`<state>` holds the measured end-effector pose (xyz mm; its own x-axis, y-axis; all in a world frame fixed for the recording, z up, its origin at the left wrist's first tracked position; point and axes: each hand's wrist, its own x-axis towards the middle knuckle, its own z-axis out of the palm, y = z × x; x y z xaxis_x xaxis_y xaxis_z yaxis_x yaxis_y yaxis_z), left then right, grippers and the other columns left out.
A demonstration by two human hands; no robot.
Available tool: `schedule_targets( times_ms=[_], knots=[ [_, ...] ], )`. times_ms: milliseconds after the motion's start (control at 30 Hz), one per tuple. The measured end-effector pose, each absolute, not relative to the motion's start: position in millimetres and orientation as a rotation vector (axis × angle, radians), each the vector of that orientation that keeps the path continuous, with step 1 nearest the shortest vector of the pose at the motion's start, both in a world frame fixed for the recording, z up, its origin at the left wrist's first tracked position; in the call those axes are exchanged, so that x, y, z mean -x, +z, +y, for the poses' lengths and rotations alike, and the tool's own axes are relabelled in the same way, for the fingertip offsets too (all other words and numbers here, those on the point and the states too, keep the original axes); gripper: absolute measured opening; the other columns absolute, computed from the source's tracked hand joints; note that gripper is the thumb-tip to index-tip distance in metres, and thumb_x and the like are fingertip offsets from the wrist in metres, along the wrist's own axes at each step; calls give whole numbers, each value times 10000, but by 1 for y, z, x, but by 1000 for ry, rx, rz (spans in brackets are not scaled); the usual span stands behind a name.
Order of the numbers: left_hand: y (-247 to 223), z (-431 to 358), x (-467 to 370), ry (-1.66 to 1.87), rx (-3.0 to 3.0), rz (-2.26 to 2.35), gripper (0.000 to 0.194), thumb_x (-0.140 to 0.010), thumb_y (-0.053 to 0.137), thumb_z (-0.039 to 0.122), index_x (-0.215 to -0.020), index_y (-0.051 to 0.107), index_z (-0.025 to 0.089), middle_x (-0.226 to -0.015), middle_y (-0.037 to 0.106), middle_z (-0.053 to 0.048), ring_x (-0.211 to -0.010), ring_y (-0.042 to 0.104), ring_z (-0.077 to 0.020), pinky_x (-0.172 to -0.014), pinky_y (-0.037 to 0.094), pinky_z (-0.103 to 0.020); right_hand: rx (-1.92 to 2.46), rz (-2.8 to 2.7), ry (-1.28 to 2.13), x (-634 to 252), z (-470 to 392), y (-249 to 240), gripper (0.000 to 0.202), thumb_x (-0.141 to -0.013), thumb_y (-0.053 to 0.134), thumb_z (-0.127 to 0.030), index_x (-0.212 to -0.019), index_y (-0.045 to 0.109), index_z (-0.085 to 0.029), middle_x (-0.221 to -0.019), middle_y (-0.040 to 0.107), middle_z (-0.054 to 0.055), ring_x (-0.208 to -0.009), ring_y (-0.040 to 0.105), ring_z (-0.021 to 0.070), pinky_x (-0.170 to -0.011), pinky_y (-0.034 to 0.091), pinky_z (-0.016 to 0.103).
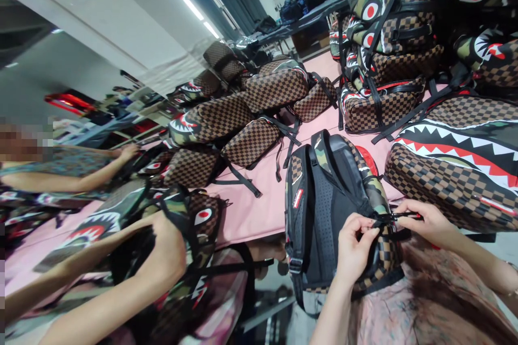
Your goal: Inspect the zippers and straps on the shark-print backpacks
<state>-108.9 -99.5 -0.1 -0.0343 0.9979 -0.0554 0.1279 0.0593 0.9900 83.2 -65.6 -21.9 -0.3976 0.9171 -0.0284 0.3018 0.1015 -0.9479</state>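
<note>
A backpack [326, 215] with a black padded back, camouflage panels and brown checks leans at the table edge against my lap, its shoulder straps facing up. Fingertips of my left hand [354, 242] pinch a black strap [378, 220] at the backpack's side. Opposite it, my right hand [429, 221] is closed around a slim black tool [404, 216] with a bit of red, which looks like thread snips. The tool's tip meets the strap near my left fingers; exactly what it touches is too small to tell.
Checked shark-mouth backpacks lie along the pink table [263, 210], with a large one [453, 156] close on my right and a tall stack [392, 48] behind. At left, a co-worker's arms [157, 259] reach over another backpack. Another person [60, 172] works farther left.
</note>
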Motion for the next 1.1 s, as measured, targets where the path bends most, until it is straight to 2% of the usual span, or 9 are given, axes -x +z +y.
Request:
schedule_targets(
  times_ms=[233,567,733,1100],
  knots=[
    [4,-94,118,1025,-1302,1303,78,-677,680,241,-662,667,166,-658,475,-8,-636,438,-133,-618,339,-243,949,-1856,1576,-87,-37,-18,128,-769,569,-286,-785,631,-175,-744,634,5,-699,599,162,-637,492,268],
    [7,-90,121,952,-1376,1296,61,-691,670,225,-708,671,166,-633,452,5,-614,422,-127,-594,319,-236,936,-2150,1369,-89,-25,3,167,-819,524,-309,-774,634,-192,-680,650,-16,-609,585,134,-570,449,222],
    [12,-89,120,912,-1409,1311,27,-698,652,190,-698,660,164,-629,444,10,-606,417,-122,-580,312,-230,906,-2227,1227,-90,-24,6,138,-822,527,-280,-800,640,-204,-704,657,-21,-634,590,136,-615,440,229],
    [11,-83,120,858,-1339,1301,60,-644,684,188,-676,661,142,-632,450,22,-587,405,-97,-564,298,-219,885,-2172,1301,-89,-18,1,161,-795,565,-315,-779,654,-182,-712,649,-3,-653,579,138,-615,425,219]
  ],
)
